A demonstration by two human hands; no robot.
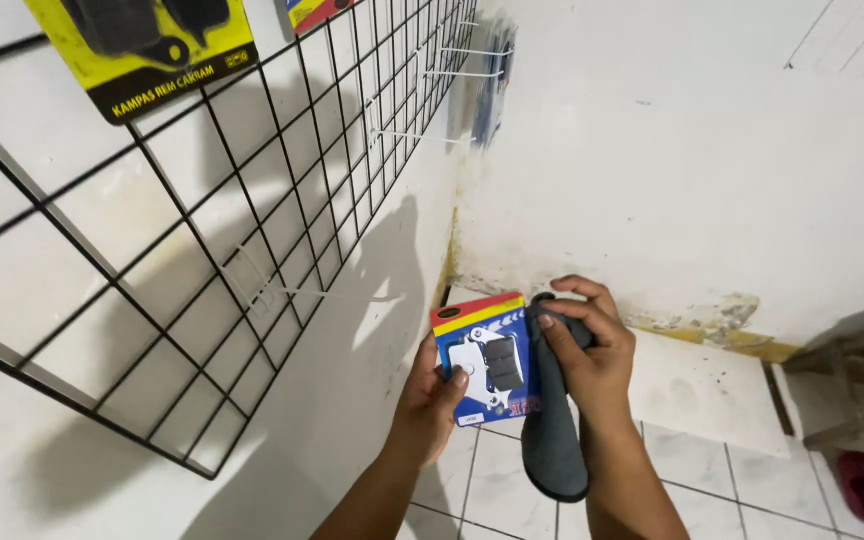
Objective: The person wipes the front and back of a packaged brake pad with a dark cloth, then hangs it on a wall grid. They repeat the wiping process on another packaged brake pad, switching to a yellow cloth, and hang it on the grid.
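Left hand (432, 395) grips the blue pack (484, 360) by its lower left edge, thumb across the front, holding it up near the wall corner. Right hand (592, 350) is closed around a dark grey cloth (552, 440), pressing it to the pack's right edge while the cloth hangs down. Left of them, a black wire grid (252, 230) leans over the wall; tiled floor (492, 490) below.

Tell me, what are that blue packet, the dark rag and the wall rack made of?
Blue packet: glossy printed card, likely under clear plastic, judging by its sheen. Dark rag: soft matte fabric, hanging limp. Wall rack: thin black wire grid, probably coated metal.
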